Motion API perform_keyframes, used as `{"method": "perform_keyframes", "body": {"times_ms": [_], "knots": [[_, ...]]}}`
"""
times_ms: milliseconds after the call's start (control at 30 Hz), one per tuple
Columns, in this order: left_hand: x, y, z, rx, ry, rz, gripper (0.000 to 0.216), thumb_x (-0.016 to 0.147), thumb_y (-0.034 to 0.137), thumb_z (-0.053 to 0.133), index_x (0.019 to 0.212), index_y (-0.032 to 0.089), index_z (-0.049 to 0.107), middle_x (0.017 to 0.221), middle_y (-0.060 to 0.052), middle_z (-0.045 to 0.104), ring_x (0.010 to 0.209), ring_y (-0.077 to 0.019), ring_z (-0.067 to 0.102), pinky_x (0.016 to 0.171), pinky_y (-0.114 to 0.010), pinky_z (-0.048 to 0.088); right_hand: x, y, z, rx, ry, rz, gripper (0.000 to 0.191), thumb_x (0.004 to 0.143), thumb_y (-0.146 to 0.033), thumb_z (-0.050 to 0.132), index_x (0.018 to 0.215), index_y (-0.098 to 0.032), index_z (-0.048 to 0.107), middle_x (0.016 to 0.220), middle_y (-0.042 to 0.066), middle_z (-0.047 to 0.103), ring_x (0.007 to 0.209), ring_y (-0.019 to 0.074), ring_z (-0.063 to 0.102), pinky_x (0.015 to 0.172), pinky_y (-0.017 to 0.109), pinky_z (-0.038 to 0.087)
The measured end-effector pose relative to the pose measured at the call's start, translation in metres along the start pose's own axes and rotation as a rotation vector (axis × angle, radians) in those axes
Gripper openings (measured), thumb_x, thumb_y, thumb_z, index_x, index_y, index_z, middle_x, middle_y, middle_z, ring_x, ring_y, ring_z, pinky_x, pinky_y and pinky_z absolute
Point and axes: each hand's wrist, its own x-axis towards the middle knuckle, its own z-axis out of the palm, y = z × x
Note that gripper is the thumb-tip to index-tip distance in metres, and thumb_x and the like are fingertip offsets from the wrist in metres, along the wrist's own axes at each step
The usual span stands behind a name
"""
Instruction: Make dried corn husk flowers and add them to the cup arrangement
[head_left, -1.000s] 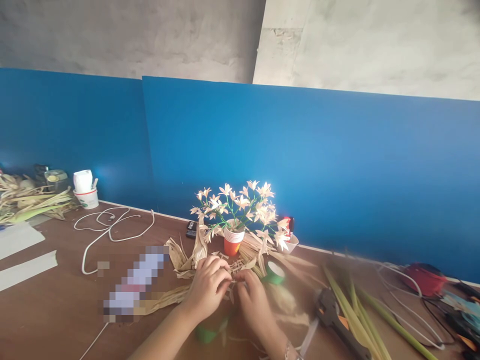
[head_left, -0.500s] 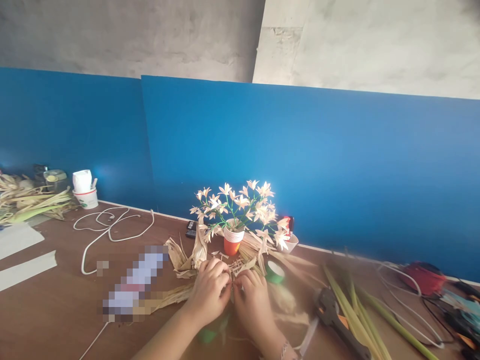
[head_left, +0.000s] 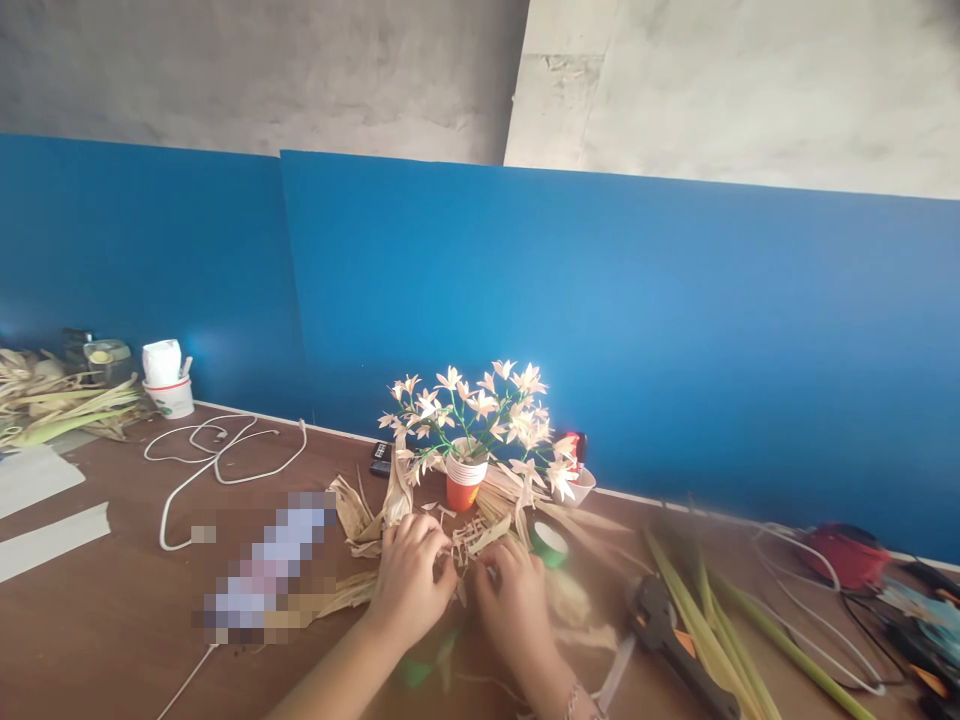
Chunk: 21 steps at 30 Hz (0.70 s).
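My left hand [head_left: 409, 580] and my right hand [head_left: 514, 600] lie close together on the brown table [head_left: 112, 600], fingers curled in a pinch over small dried husk pieces [head_left: 472, 535]. What exactly they pinch is too small to make out. Just behind them stands an orange paper cup [head_left: 463, 485] holding pale husk flowers [head_left: 472, 405] on green stems. A green tape roll [head_left: 550, 545] lies right of my right hand. Something green and blurred [head_left: 420, 668] shows below my wrists.
Dried husk leaves [head_left: 367, 515] lie left of the cup. White cable [head_left: 217, 455] loops at the left, near a white cup [head_left: 171, 385] and more husks [head_left: 52, 400]. Green stalks [head_left: 720, 620], pliers [head_left: 667, 630], cables and a red object [head_left: 847, 555] lie right. A blue board [head_left: 600, 330] backs the table.
My two hands have shifted slightly, their fingertips working at the husk pieces. Nothing else has moved.
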Motion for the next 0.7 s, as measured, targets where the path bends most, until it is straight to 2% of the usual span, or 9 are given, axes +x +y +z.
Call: {"method": "perform_keyframes", "body": {"times_ms": [67, 100, 167, 233, 400, 533, 700], "knots": [[0.001, -0.002, -0.001, -0.045, -0.015, 0.054, 0.021, 0.077, 0.015, 0.057, 0.095, 0.022, 0.063, 0.093, -0.005, 0.060, 0.094, -0.0250, 0.052, 0.084, -0.043, 0.037, 0.001, 0.001, -0.001, 0.023, -0.038, -0.038, 0.016, 0.080, -0.007, 0.051, 0.073, -0.021, 0.053, 0.075, -0.001, 0.061, 0.073, 0.0183, 0.056, 0.068, 0.030, 0.032], [0.001, -0.002, -0.001, -0.057, -0.025, 0.077, 0.019, 0.078, 0.016, 0.057, 0.095, 0.023, 0.063, 0.095, -0.005, 0.060, 0.095, -0.0249, 0.052, 0.084, -0.043, 0.037, 0.000, 0.001, 0.000, 0.026, -0.050, -0.055, 0.016, 0.081, -0.007, 0.050, 0.074, -0.022, 0.054, 0.076, 0.000, 0.061, 0.074, 0.0185, 0.056, 0.069, 0.030, 0.032], [0.001, -0.001, 0.000, -0.059, -0.039, 0.107, 0.010, 0.080, 0.015, 0.056, 0.083, 0.022, 0.063, 0.094, -0.004, 0.061, 0.094, -0.0240, 0.052, 0.082, -0.042, 0.037, 0.000, -0.002, 0.001, 0.022, -0.062, -0.072, 0.017, 0.081, -0.007, 0.049, 0.074, -0.022, 0.053, 0.076, 0.000, 0.061, 0.074, 0.0186, 0.056, 0.069, 0.031, 0.032], [0.001, 0.002, 0.002, -0.051, -0.030, 0.126, 0.014, 0.080, 0.010, 0.053, 0.072, 0.020, 0.060, 0.093, -0.004, 0.061, 0.093, -0.0227, 0.052, 0.080, -0.041, 0.037, -0.002, -0.006, 0.004, 0.005, -0.051, -0.051, 0.017, 0.080, -0.007, 0.049, 0.071, -0.022, 0.051, 0.073, 0.000, 0.060, 0.072, 0.0185, 0.054, 0.068, 0.031, 0.031], [0.001, 0.005, 0.002, -0.010, 0.015, 0.122, 0.019, 0.079, 0.005, 0.050, 0.070, 0.019, 0.059, 0.093, -0.004, 0.061, 0.093, -0.0226, 0.052, 0.081, -0.041, 0.037, -0.002, -0.012, 0.006, -0.077, 0.036, 0.054, 0.018, 0.075, -0.006, 0.051, 0.065, -0.021, 0.048, 0.068, 0.000, 0.058, 0.067, 0.0188, 0.054, 0.066, 0.032, 0.029], [0.006, -0.012, -0.001, 0.064, 0.007, 0.045, 0.018, 0.081, 0.012, 0.055, 0.067, 0.019, 0.062, 0.090, -0.005, 0.062, 0.091, -0.0240, 0.053, 0.077, -0.041, 0.038, 0.000, -0.005, 0.002, -0.108, 0.039, 0.067, 0.017, 0.074, -0.006, 0.053, 0.067, -0.021, 0.053, 0.070, 0.001, 0.061, 0.069, 0.0203, 0.055, 0.066, 0.032, 0.029], [0.007, -0.031, 0.003, 0.093, -0.131, 0.041, 0.013, 0.077, 0.019, 0.066, 0.065, 0.020, 0.066, 0.086, -0.004, 0.064, 0.091, -0.0249, 0.055, 0.077, -0.041, 0.039, -0.003, 0.000, 0.002, -0.007, -0.093, -0.032, 0.019, 0.078, -0.006, 0.056, 0.074, -0.023, 0.062, 0.078, 0.001, 0.062, 0.078, 0.0205, 0.055, 0.069, 0.032, 0.032]]}}
